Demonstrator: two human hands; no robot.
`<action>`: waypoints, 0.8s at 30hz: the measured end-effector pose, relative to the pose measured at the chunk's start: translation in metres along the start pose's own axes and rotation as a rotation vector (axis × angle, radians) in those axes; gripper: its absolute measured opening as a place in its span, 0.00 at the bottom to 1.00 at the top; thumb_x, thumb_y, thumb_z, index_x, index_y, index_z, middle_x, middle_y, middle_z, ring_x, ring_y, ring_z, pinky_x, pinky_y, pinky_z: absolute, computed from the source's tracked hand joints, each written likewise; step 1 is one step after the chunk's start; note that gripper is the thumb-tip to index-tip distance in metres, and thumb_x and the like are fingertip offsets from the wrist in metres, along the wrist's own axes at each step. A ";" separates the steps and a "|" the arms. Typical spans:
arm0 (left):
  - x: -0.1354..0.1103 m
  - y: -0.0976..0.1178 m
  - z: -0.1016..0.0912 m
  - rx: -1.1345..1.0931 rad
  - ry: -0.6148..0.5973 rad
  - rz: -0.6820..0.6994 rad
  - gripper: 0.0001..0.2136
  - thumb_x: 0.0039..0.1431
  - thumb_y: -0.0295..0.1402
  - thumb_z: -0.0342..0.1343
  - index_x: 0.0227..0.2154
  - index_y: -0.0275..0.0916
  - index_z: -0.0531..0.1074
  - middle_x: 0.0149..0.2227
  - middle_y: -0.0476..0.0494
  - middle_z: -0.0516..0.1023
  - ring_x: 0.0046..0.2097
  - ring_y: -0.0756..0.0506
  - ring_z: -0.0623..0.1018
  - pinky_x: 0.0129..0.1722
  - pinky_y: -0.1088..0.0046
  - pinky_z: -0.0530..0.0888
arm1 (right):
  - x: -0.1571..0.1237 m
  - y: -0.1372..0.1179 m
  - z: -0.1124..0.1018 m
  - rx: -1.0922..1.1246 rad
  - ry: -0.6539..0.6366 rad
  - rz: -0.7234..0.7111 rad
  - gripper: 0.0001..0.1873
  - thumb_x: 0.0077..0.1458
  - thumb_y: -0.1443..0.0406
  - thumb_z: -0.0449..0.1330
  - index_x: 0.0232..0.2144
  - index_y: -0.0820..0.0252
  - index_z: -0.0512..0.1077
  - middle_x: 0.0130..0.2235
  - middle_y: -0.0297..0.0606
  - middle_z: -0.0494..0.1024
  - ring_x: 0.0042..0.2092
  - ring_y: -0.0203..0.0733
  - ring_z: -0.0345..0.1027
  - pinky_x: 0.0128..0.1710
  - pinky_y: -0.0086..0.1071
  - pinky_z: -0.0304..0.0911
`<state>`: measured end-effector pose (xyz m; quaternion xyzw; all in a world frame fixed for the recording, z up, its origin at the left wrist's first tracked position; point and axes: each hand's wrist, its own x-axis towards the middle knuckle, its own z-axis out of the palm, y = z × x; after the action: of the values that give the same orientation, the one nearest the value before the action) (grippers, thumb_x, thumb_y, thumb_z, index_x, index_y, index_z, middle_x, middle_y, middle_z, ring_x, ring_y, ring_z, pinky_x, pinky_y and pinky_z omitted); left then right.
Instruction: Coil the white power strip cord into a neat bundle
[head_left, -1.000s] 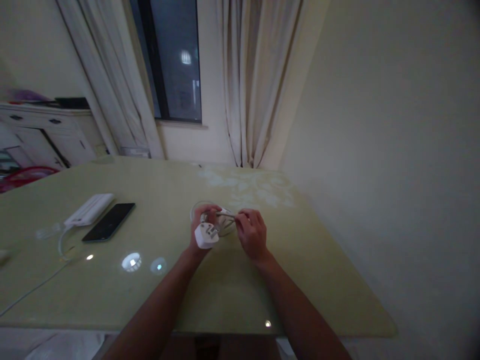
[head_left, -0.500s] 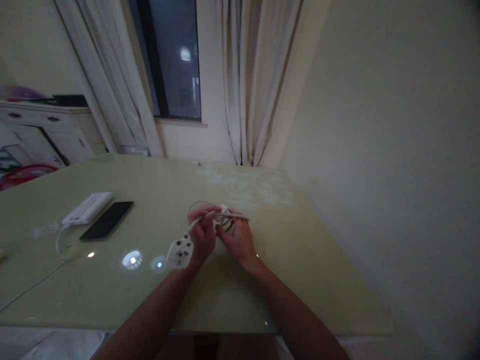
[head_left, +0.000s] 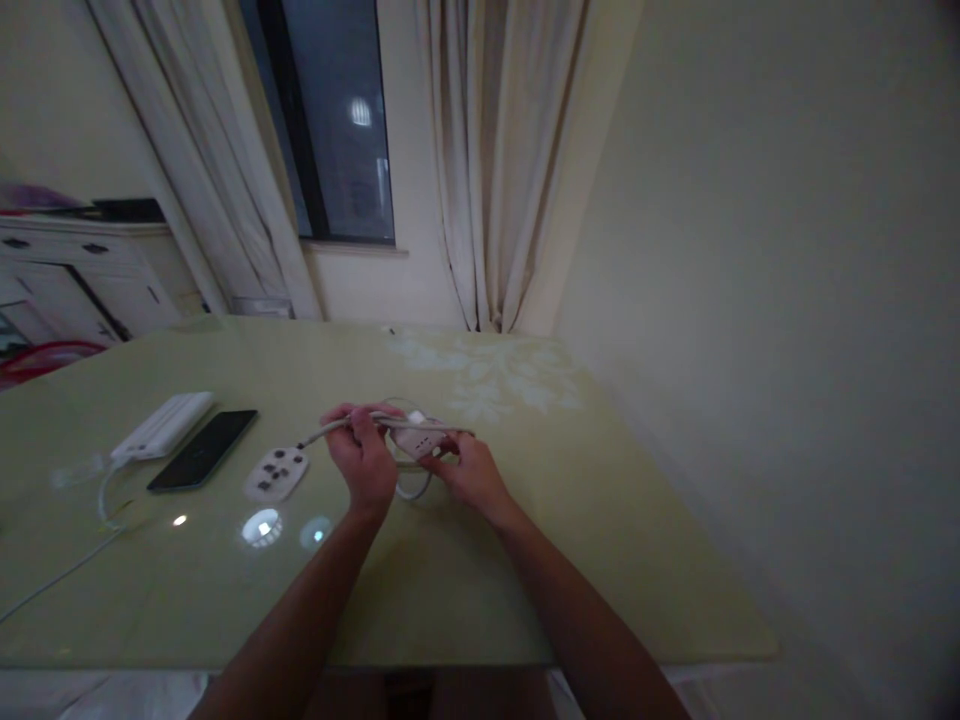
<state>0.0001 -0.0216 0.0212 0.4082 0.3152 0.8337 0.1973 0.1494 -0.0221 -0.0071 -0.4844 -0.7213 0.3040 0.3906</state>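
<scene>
My left hand [head_left: 364,458] is closed around a bundle of pale grey cable [head_left: 394,420] above the table. One end of this cable runs left to a flat white socket block [head_left: 277,474] with several dark round holes, which hangs out beyond my left fingers. Between the two hands is a boxy white piece [head_left: 418,441] with small dark slots in its face. My right hand [head_left: 474,474] pinches the right side of that piece with thumb and fingers. A loop of cable [head_left: 414,492] droops below it. The far fingertips of my left hand are partly hidden.
A black phone [head_left: 204,450] lies on the pale green glossy table [head_left: 630,560], beside a long white box-shaped device [head_left: 163,425] with a thin white cord. A wall [head_left: 750,300] borders the table on the right. Curtains [head_left: 499,160] and a window [head_left: 337,120] are behind.
My left hand has moved left, carrying the cable and socket block outward. The white slotted piece has come into clear view between the hands, and a cable loop now hangs below.
</scene>
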 end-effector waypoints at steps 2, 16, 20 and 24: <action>0.004 0.000 0.000 -0.057 0.024 -0.098 0.14 0.67 0.46 0.55 0.41 0.44 0.58 0.30 0.52 0.77 0.30 0.49 0.79 0.32 0.71 0.78 | 0.001 0.003 -0.002 0.032 -0.012 0.019 0.23 0.50 0.54 0.73 0.46 0.57 0.79 0.41 0.41 0.84 0.41 0.47 0.77 0.45 0.37 0.71; 0.024 -0.022 -0.008 -0.225 0.362 -0.632 0.09 0.67 0.38 0.56 0.34 0.41 0.64 0.27 0.53 0.77 0.27 0.51 0.78 0.35 0.70 0.79 | 0.004 0.008 -0.004 0.193 -0.199 -0.114 0.38 0.44 0.64 0.75 0.58 0.61 0.71 0.48 0.42 0.78 0.42 0.41 0.73 0.44 0.34 0.70; 0.029 -0.022 -0.011 -0.228 0.384 -0.834 0.09 0.70 0.35 0.52 0.33 0.39 0.68 0.28 0.50 0.78 0.27 0.51 0.78 0.34 0.72 0.78 | 0.004 0.007 -0.002 0.324 -0.262 -0.136 0.34 0.50 0.65 0.71 0.59 0.60 0.71 0.48 0.41 0.79 0.44 0.40 0.74 0.47 0.35 0.70; 0.023 -0.019 -0.007 -0.185 0.313 -0.999 0.11 0.71 0.33 0.51 0.31 0.36 0.71 0.26 0.48 0.77 0.25 0.51 0.77 0.29 0.74 0.77 | 0.005 0.005 -0.010 0.397 -0.324 -0.168 0.25 0.52 0.62 0.69 0.53 0.58 0.76 0.47 0.39 0.81 0.45 0.42 0.75 0.48 0.36 0.69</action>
<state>-0.0178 0.0037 0.0177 0.0597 0.4219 0.7135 0.5561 0.1590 -0.0150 -0.0054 -0.2819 -0.7383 0.4797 0.3813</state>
